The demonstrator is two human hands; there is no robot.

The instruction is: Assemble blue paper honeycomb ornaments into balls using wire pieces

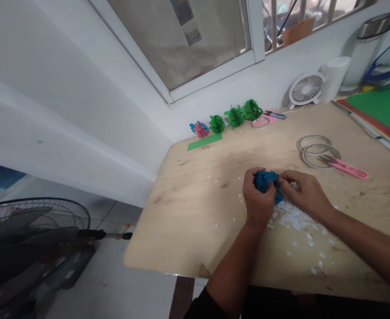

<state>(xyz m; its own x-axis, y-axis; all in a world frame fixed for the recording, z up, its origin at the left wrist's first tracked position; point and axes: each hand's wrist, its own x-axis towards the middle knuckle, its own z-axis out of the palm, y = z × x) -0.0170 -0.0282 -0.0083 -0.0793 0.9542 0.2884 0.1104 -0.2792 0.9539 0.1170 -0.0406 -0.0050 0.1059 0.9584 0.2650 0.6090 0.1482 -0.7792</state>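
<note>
A blue folded-paper ornament (264,180) is held between my two hands above the wooden table. My left hand (257,197) wraps round its left side, with the thumb pressed across the front. On the other side, my right hand (301,190) pinches the ornament's right edge between thumb and fingertips. Small white paper bits (294,217) lie scattered on the table just below both hands. Whether the right fingertips also hold one of these bits is too small to tell.
Green paper ornaments (235,117) and a pink-blue one (200,129) line the wall beside a green strip (204,141). Tape rings (314,145), pink scissors (349,168), a small white fan (306,90) and coloured paper sheets (381,108) occupy the right. A floor fan (48,217) stands left.
</note>
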